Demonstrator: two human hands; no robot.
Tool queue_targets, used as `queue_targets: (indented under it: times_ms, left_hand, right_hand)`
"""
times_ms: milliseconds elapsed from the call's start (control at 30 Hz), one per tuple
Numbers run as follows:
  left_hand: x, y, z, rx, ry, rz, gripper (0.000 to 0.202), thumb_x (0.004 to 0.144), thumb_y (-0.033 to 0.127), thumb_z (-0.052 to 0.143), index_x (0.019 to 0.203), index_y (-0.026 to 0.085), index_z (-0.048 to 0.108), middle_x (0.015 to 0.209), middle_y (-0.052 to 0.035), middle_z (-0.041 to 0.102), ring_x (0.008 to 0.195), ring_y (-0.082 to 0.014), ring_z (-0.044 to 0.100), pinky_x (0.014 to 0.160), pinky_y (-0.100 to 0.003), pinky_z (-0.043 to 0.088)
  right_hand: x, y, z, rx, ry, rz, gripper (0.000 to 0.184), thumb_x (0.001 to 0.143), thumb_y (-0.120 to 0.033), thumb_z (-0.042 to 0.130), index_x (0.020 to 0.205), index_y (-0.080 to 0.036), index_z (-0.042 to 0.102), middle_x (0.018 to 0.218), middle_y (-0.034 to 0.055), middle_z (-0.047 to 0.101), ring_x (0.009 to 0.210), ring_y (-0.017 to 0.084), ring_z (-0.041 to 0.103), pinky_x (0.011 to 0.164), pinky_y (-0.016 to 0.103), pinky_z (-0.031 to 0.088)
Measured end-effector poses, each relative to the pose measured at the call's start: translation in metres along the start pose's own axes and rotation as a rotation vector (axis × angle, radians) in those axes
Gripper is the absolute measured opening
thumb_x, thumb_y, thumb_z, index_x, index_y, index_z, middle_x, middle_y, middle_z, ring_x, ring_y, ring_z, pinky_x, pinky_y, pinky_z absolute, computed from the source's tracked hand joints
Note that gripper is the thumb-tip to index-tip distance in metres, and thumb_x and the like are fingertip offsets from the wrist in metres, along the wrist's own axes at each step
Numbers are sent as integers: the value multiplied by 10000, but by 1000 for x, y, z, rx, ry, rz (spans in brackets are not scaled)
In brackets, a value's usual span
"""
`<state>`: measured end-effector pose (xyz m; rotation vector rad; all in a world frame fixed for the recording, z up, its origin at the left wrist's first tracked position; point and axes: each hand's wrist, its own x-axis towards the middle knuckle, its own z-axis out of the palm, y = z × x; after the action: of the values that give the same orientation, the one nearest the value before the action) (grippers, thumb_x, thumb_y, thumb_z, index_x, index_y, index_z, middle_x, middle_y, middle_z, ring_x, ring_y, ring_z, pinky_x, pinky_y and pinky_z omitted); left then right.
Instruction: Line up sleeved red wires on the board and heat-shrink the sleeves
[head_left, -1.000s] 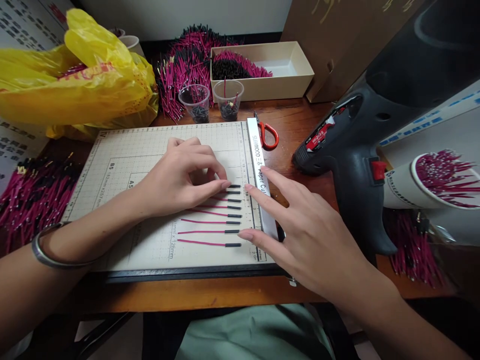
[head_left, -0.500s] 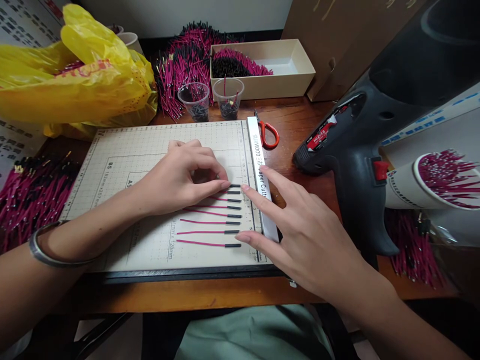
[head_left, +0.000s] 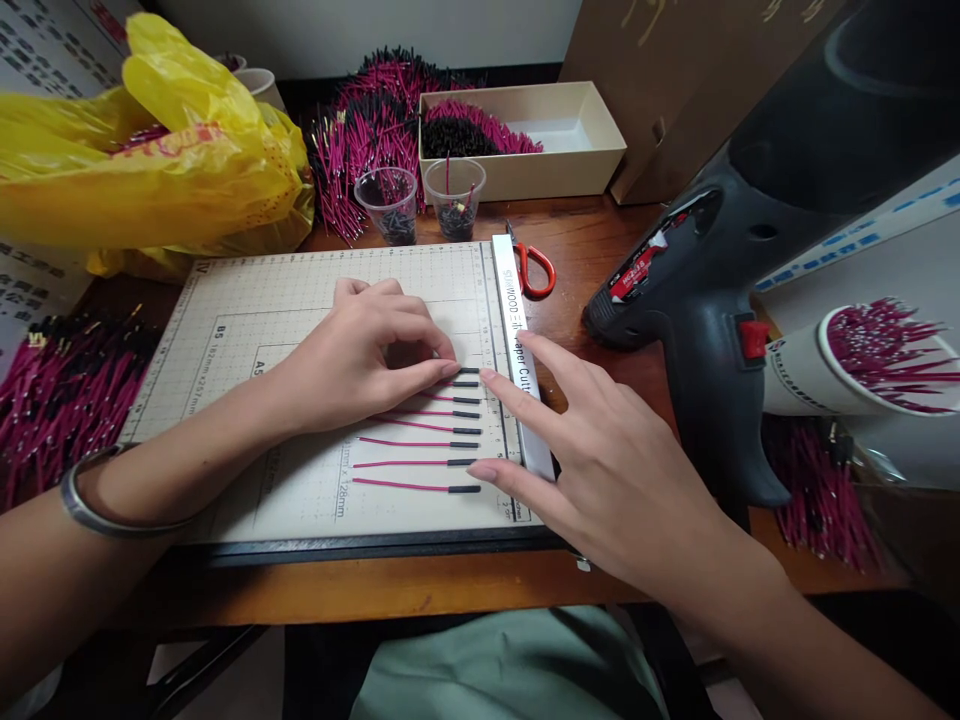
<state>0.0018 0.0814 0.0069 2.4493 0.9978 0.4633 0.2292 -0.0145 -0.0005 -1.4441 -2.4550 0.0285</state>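
Several short magenta wires [head_left: 401, 465] with black sleeves on their right ends lie in a row on a cream paper cutter [head_left: 300, 500]. My left hand [head_left: 367, 350] pinches the farthest wire [head_left: 469, 371] between thumb and index finger, just left of its black sleeve; the rest of that wire is hidden beneath the hand. My right hand [head_left: 600, 460] has its fingers spread over the cutter's white rail [head_left: 534, 430]. Its index fingertip is at the right tip of the pinched wire, and its thumb tip is by the sleeve of a nearer wire.
Behind the cutter stand two clear cups [head_left: 455, 200] and a cream box [head_left: 555, 175] of wires. Red-handled scissors [head_left: 537, 272] lie beside the rail. A black heat gun [head_left: 697, 350] and a paper cup [head_left: 795, 370] stand right; a yellow bag [head_left: 225, 190] sits left.
Both hands hold nearly the same pose, and the wires have not visibly moved on the cutter. The whole view has shifted very slightly.
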Motion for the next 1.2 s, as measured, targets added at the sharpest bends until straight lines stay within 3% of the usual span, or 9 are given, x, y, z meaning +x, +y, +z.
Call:
queue_targets:
  times_ms: [733,1200]
  left_hand:
    - [1,5,-1,76,-14,5,284,923,428,569,811,226,735,755,-16,708,755,-183,520,813,-437,272]
    - [-4,7,-4,54,35,38,242,903,426,629,793,238,735,728,9,672,745,-173,479,812,-386,281]
  right_hand:
    - [-2,-1,0,33,-45,32,671,981,-666,385,1401,-191,606,1534,204,476,1268,362,612,871,533,605]
    - [-8,-4,-4,54,-15,12,650,978,-655,419,1369,-186,642,1506,202,512,1276,364,616,873,536,619]
